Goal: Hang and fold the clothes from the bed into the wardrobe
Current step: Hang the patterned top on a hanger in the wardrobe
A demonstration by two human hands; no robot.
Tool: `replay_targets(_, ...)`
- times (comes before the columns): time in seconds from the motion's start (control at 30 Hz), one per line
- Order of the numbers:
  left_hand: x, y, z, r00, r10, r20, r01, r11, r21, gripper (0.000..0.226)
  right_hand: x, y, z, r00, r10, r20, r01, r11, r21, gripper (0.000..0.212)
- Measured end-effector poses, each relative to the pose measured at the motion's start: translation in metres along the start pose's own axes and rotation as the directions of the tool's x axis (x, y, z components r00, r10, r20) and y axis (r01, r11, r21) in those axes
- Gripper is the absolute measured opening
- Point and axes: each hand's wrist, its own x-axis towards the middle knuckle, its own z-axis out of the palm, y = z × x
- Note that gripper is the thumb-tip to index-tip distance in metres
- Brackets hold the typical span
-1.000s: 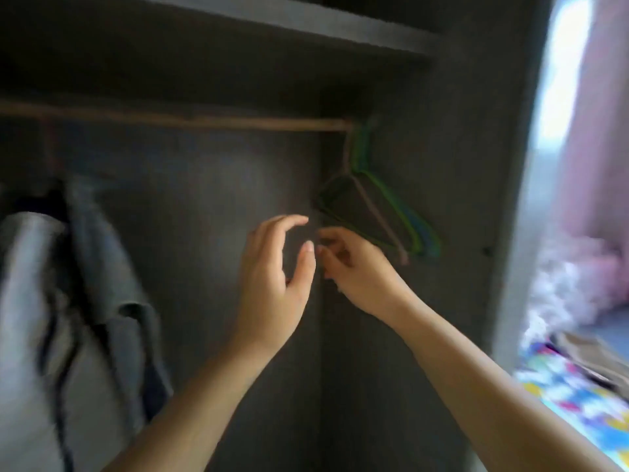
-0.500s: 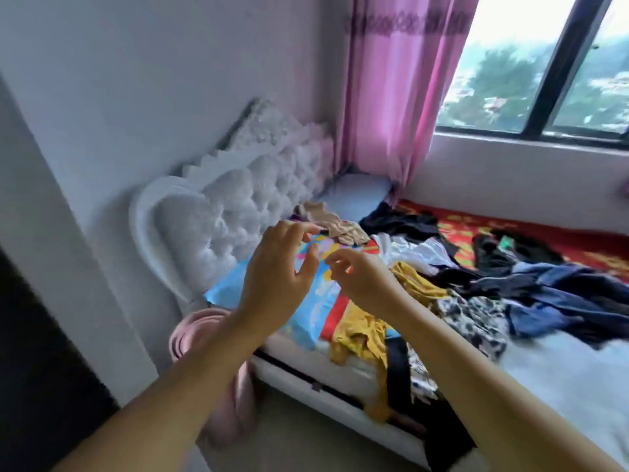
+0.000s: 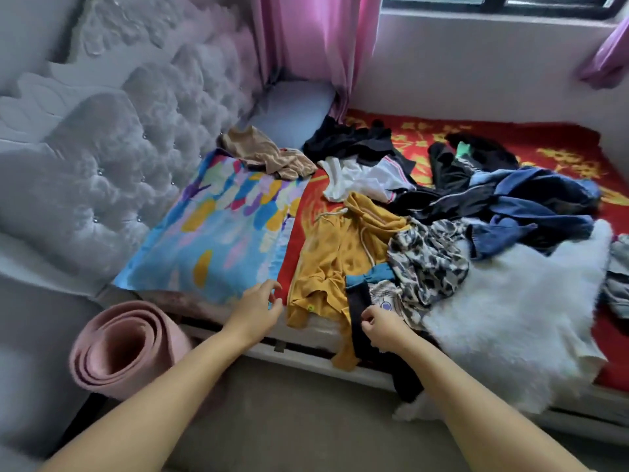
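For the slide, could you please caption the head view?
Both hands reach the bed's edge: right hand on a black garment, left hand open beside a mustard hoodie.

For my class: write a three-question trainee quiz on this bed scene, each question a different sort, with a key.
1. True or false: the mustard-yellow drawstring hoodie lies beside the multicoloured blue pillow.
2. The right hand is at which item? A) black strip of cloth B) white fluffy rug C) rolled pink mat
3. Fill in: the beige garment lies partly on the ____ pillow.

Key: 1 true; 2 A; 3 multicoloured blue
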Motion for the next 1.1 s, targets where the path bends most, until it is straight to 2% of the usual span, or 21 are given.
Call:
replay_targets(0.27, 0.113, 0.035, 0.065, 0.967, 0.124, 0.221, -0.128, 0.992, 0.001, 0.029, 0.072, 0.082, -0.032, 0.975, 0.224, -0.011, -0.224, 0.974, 0.039, 0.032)
replay_targets(0.4, 0.164, 0.069, 0.112, 0.936, 0.153, 0.316, -0.165, 0.986, 0.011, 0.032, 0.121, 0.133, -0.061, 0.964, 0.265, -0.017, -0.265, 0.964, 0.021, 0.03)
replay_targets(0.57, 0.222, 0.102, 0.187, 0.921, 0.036, 0.388, -0.043, 0.999, 0.011, 0.035, 0.198, 0.198, -0.104, 0.961, 0.267, 0.067, -0.264, 0.963, -0.05, 0.034)
replay_targets(0.7, 0.262, 0.141, 0.261, 0.864, -0.056, 0.501, 0.066, 0.998, -0.003, 0.045, 0.263, 0.244, -0.13, 0.958, 0.285, -0.004, -0.285, 0.957, -0.048, 0.037)
replay_targets(0.8, 0.295, 0.16, 0.316, 0.857, -0.102, 0.506, 0.13, 0.991, -0.019, 0.056, 0.302, 0.269, -0.129, 0.959, 0.261, -0.108, -0.266, 0.963, -0.04, 0.053)
replay_targets(0.9, 0.323, 0.167, 0.357, 0.851, -0.217, 0.479, 0.259, 0.966, -0.023, 0.064, 0.323, 0.287, -0.112, 0.956, 0.29, -0.048, -0.293, 0.949, -0.115, 0.066)
replay_targets(0.97, 0.333, 0.165, 0.38, 0.828, -0.306, 0.47, 0.39, 0.916, -0.091, 0.072, 0.33, 0.297, -0.097, 0.955, 0.295, -0.001, -0.292, 0.944, -0.152, 0.061)
replay_targets(1.03, 0.337, 0.16, 0.397, 0.797, -0.368, 0.479, 0.497, 0.85, -0.174, 0.078, 0.336, 0.307, -0.085, 0.957, 0.289, -0.019, -0.29, 0.951, -0.105, 0.051)
replay_targets(1.1, 0.334, 0.152, 0.406, 0.765, -0.405, 0.501, 0.554, 0.81, -0.192, 0.053, 0.34, 0.311, -0.082, 0.957, 0.27, -0.102, -0.269, 0.963, 0.025, 0.034)
